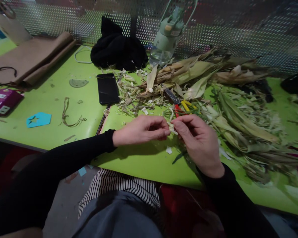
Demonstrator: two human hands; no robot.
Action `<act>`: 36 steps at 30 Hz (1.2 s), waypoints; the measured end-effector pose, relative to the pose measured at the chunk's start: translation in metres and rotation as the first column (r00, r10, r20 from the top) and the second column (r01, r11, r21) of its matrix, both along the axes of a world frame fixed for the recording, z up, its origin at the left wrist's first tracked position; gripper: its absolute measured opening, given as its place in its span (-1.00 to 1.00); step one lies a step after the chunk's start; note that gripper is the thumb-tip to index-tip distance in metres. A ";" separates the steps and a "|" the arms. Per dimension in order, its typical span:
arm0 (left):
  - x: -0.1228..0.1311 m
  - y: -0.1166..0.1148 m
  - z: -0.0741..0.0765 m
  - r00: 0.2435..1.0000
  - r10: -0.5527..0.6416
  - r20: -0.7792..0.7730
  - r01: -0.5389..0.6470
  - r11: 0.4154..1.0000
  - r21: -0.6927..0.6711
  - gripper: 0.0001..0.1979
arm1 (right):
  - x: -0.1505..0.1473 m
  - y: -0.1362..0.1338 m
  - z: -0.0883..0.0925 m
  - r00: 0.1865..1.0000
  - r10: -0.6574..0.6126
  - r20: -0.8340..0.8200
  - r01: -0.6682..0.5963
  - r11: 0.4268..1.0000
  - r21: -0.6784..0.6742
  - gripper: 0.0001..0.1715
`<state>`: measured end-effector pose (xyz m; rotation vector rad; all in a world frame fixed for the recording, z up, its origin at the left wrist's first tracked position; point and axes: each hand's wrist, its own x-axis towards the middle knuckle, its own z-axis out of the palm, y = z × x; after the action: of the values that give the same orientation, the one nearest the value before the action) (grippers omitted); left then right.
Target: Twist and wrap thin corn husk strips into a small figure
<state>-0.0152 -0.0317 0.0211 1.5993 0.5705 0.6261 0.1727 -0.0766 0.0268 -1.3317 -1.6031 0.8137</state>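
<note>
Left hand (pixel 141 130) and right hand (pixel 197 138) are closed in narrow pinches on a small pale strip of dried husk (pixel 172 127), held between their fingertips above the green worktop (pixel 144 162). Its long axis seems to run away from the body.

Dim light, blurred and warped edges.

No legible text, label or number anywhere
</note>
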 end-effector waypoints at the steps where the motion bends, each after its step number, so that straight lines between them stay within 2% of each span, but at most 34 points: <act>1: 0.000 -0.001 0.000 1.000 0.005 -0.018 -0.004 0.999 0.036 -0.74 | -0.001 0.000 0.000 1.000 -0.011 -0.019 0.011 1.000 0.000 -0.73; 8: 0.001 -0.005 0.003 0.998 -0.021 -0.056 0.025 0.996 0.081 -0.84 | -0.001 0.001 -0.001 0.991 -0.047 -0.128 0.041 0.998 -0.046 -0.66; 12: 0.004 -0.008 -0.004 0.998 0.034 -0.049 -0.034 0.999 0.001 -0.83 | 0.000 0.001 0.000 0.998 -0.025 -0.059 0.023 0.999 -0.036 -0.66; 16: 0.007 -0.010 -0.009 0.993 0.106 0.050 -0.100 0.989 -0.111 -0.65 | -0.001 0.000 0.002 1.000 -0.031 -0.002 0.031 0.999 0.009 -0.69; 20: 0.007 -0.010 -0.009 0.987 0.079 0.137 -0.056 0.985 -0.164 -0.75 | -0.002 -0.001 0.000 0.999 -0.039 -0.028 0.039 0.999 0.010 -0.73; 26: 0.007 -0.011 -0.008 0.991 0.016 0.135 0.008 0.984 -0.179 -0.69 | -0.002 -0.001 -0.004 0.994 -0.068 -0.090 0.068 0.998 -0.004 -0.76; 31: 0.008 -0.014 -0.007 0.991 0.091 0.096 -0.079 0.989 -0.122 -0.74 | -0.002 0.002 -0.002 0.995 -0.034 -0.091 0.028 0.997 -0.065 -0.72; 34: 0.008 -0.012 -0.009 0.983 0.143 0.116 -0.130 0.985 -0.109 -0.76 | -0.001 0.003 0.000 0.990 0.002 -0.142 -0.015 0.996 -0.092 -0.66; 36: 0.008 -0.009 -0.010 0.976 0.164 0.143 -0.148 0.982 -0.118 -0.79 | 0.001 0.002 0.002 0.993 0.027 -0.117 -0.040 0.994 -0.105 -0.63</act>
<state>-0.0069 -0.0410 0.0107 1.4021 0.6096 0.8147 0.1740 -0.0741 0.0283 -1.3104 -1.5127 0.9913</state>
